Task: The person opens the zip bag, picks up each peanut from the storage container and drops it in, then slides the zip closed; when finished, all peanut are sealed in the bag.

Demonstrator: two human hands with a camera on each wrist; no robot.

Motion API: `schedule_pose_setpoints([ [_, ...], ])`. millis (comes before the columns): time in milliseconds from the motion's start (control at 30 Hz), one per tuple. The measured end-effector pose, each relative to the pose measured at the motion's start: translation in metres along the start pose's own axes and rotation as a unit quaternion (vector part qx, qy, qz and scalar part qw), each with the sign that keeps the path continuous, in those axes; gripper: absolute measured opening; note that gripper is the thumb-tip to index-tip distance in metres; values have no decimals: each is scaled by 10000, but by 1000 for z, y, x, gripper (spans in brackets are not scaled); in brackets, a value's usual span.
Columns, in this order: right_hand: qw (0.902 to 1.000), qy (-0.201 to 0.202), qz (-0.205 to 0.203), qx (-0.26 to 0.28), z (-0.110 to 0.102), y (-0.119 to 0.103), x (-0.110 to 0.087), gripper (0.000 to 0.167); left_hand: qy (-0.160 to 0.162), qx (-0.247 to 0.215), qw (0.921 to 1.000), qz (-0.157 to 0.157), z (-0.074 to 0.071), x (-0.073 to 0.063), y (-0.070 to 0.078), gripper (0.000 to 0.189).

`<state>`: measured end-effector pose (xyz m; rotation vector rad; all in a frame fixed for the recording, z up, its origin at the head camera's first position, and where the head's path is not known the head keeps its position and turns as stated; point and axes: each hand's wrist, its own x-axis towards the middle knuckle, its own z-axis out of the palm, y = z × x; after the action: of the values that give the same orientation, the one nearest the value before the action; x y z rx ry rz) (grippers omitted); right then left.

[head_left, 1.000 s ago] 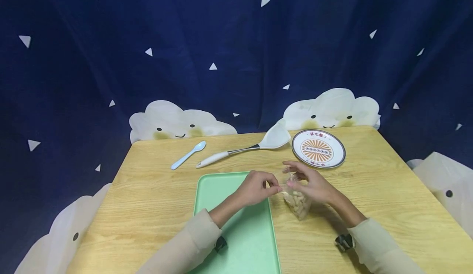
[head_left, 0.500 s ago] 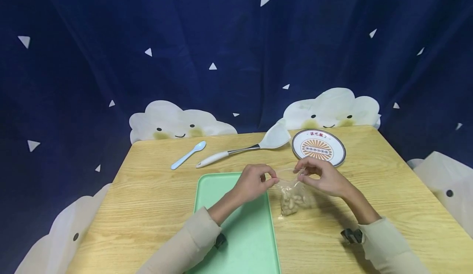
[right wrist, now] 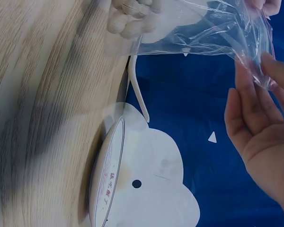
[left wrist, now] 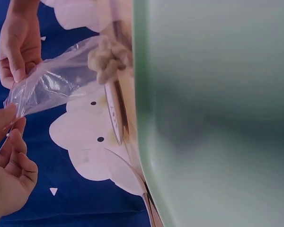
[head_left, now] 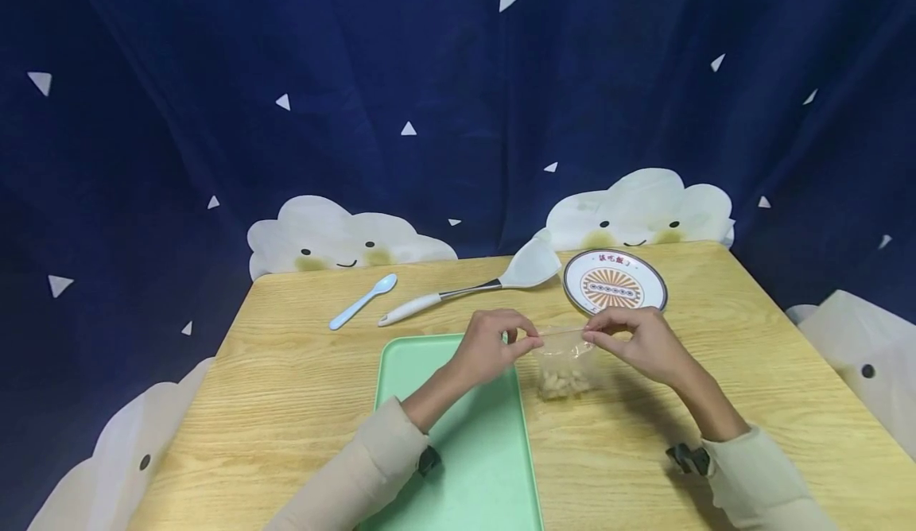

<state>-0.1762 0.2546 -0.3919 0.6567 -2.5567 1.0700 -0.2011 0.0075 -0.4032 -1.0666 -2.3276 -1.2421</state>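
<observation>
A clear zip-lock bag [head_left: 565, 366] hangs upright between the two hands, with several peanuts in their shells [right wrist: 132, 18] gathered at its bottom. My left hand [head_left: 495, 346] pinches one top corner between thumb and fingers, above the right edge of the green tray. At the opposite top corner, my right hand [head_left: 642, 344] pinches the bag in front of the plate. The top edge is stretched nearly straight between the hands. In the left wrist view the see-through upper part of the bag [left wrist: 54, 85] shows folds and glints.
A green tray [head_left: 415, 356] lies below the left forearm. Behind it on the wooden table [head_left: 286, 404] are a light blue spoon [head_left: 363, 302] and a white spatula [head_left: 531, 267] with a long handle. A patterned plate [head_left: 647, 284] sits at the back right.
The right hand has moved right and slightly up, drawing the bag's top from bunched to stretched straight. The bag now hangs upright and a little higher; the left hand has shifted slightly up.
</observation>
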Motion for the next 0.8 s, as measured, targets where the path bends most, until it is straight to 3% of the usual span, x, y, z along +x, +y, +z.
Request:
schedule_pose_setpoints([
  [100, 9993, 148, 137, 305, 0, -1, 0, 12, 157, -570, 9969, -524, 0, 2, 2, 8],
  [200, 9961, 122, 381, 792, 0, 1, -2, 23, 254, -1032, 9893, -1004, 0, 3, 5, 20],
  [300, 9928, 68, 756, 926, -1, 4, -3, 31, 226, -1118, 9844, -1339, 2, 4, 5, 25],
  [467, 9871, -17, 1219, 1039, 1, 11, -6, 18, 45, -1136, 9757, -1875, 6, 5, 3, 10],
  [600, 9811, -91, 1365, 1367, 3, 15, -8, 16, -72, -1210, 9692, -2142, 9, 4, 1, 5],
  [800, 9711, -132, 1737, 1628, 6, 16, -10, 24, -57, -1250, 9655, -2283, 12, 2, 0, 9],
])
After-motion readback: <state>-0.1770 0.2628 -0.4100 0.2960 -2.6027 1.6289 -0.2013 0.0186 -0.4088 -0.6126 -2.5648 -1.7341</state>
